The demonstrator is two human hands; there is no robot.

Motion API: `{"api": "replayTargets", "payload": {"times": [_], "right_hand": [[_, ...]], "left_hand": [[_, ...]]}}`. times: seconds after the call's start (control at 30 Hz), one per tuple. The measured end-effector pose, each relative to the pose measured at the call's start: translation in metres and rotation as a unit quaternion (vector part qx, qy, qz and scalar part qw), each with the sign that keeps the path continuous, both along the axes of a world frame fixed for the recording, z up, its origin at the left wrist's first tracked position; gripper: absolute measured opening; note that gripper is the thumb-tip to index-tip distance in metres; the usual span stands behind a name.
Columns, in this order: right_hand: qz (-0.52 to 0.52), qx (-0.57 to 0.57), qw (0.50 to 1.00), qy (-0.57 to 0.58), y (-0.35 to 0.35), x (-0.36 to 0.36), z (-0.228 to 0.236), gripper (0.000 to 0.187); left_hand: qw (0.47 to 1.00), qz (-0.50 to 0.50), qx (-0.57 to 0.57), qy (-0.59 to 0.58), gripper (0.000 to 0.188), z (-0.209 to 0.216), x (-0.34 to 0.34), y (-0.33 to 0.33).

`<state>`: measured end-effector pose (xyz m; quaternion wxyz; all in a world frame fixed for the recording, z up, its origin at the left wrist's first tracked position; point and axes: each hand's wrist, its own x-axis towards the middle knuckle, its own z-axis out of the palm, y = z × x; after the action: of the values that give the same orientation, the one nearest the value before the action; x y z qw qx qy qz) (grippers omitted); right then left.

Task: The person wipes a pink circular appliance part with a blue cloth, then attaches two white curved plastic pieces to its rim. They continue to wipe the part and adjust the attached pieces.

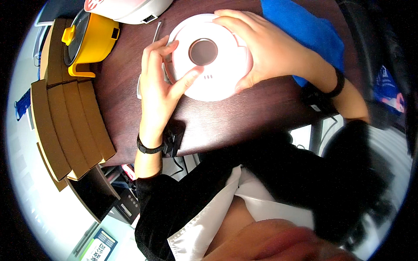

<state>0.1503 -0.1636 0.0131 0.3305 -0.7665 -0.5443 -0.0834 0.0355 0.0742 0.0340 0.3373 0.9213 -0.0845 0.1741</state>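
A white round appliance (230,65) with a dark circular centre and three small slots stands on the dark wooden table (209,126). My left hand (159,80) grips its left side, fingers curled at the rim and the thumb lying on the top near the dark circle. Around the right side wraps my right hand (265,45), its fingers on the far edge and its thumb low on the near side. Both hands hide parts of the rim. Behind my left hand lies a slim grey metal piece (157,31), partly covered.
Far left stands a yellow pot (98,39) with a dark lid, beside another white appliance (135,11). Brown cardboard boxes (72,126) line the table's left edge. A blue cloth (309,35) lies at the far right, partly behind my right forearm.
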Motion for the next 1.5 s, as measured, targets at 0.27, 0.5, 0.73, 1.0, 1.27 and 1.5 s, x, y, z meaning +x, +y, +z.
{"api": "replayTargets", "payload": {"times": [0.27, 0.5, 0.73, 1.0, 1.27, 1.5], "right_hand": [[-0.003, 0.022, 1.0, -0.009, 0.0, -0.0017, -0.0016, 0.112], [-0.003, 0.037, 0.999, -0.009, -0.0002, -0.0037, -0.0019, 0.11], [-0.002, 0.049, 0.999, -0.013, 0.0007, -0.0044, -0.003, 0.106], [-0.002, 0.061, 0.998, -0.024, -0.0002, -0.0045, -0.0043, 0.101], [0.013, 0.067, 0.997, -0.031, 0.0002, -0.0066, 0.0005, 0.094], [0.012, 0.066, 0.997, -0.043, -0.001, -0.008, 0.0019, 0.091]], "left_hand": [[1.0, 0.0, 0.005, 0.002, 0.063, -0.001, -0.0001, 0.0012], [1.0, 0.003, 0.01, 0.009, 0.063, 0.002, -0.0016, -0.0008], [1.0, -0.005, 0.005, 0.005, 0.062, 0.0028, -0.0013, 0.0003], [1.0, -0.009, 0.011, 0.007, 0.062, 0.0033, -0.0009, 0.0007], [1.0, -0.008, 0.009, 0.008, 0.062, 0.0043, -0.0021, 0.0002], [1.0, -0.007, 0.01, 0.009, 0.061, 0.0045, -0.0027, 0.0006]]}}
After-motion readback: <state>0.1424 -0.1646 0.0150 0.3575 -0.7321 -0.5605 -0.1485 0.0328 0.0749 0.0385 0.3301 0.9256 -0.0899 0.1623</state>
